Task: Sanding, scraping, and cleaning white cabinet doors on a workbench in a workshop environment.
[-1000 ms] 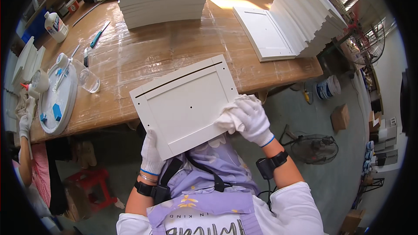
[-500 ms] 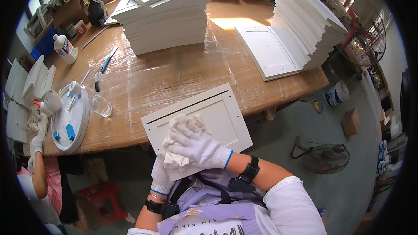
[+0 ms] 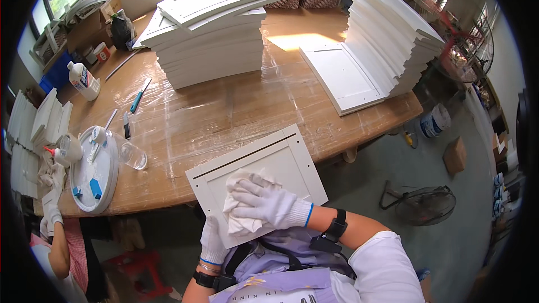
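A white framed panel [image 3: 300, 163] with a dark slot along its far side rests tilted between the table's near edge and my body. My right hand [image 3: 272, 205], in a white glove, presses a crumpled white cloth [image 3: 242, 226] onto its middle, fingers laid over the folds. At the panel's near left edge, my gloved left hand [image 3: 213, 241] grips the board, thumb up along the side. The fingers beneath are hidden.
White panels stand in a tall stack [image 3: 210, 59] and a leaning row [image 3: 387, 45] on the table [image 3: 224, 112]. At left are a round lid [image 3: 84, 163] with blue blocks, a clear cup [image 3: 133, 156], a knife [image 3: 136, 101] and another person's gloved hand [image 3: 54, 214]. A fan [image 3: 426, 205] stands right.
My right hand and the cloth have slid to the right across the panel, away from my left hand. My left hand stays at the panel's edge. The whole view has shifted slightly.
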Demonstrator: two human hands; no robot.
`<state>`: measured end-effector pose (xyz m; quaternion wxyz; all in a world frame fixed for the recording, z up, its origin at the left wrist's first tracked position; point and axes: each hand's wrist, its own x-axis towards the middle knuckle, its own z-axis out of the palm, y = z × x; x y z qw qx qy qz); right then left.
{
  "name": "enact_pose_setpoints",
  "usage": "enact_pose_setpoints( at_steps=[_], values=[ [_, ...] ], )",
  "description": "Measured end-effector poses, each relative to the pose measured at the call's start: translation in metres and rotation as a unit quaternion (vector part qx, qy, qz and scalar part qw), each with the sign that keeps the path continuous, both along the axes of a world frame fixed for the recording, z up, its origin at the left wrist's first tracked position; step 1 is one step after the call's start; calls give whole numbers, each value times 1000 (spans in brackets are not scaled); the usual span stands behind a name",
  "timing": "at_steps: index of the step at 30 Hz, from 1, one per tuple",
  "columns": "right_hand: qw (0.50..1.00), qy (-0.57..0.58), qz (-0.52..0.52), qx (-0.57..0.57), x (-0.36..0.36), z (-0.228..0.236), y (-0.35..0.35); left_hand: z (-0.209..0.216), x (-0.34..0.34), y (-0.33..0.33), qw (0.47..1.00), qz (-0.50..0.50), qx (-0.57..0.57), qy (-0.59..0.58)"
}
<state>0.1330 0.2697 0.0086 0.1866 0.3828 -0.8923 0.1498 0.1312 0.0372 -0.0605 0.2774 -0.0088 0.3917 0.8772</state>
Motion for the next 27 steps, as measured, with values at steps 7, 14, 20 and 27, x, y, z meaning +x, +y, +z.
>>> enact_pose_setpoints(
  at_steps=[7,14,20,27],
  values=[
    [801,-254,-530,-114,-79,25,143,-13,3,-13,998,-3,-47,-32],
    [880,-19,-468,84,-49,48,140,19,6,-33,1000,5,-13,2],
    [706,-501,-212,-453,52,65,114,54,-4,-37,990,41,-130,44],
    [385,-378,-163,-826,121,33,109,107,-27,16,924,-100,-254,268]
  ],
)
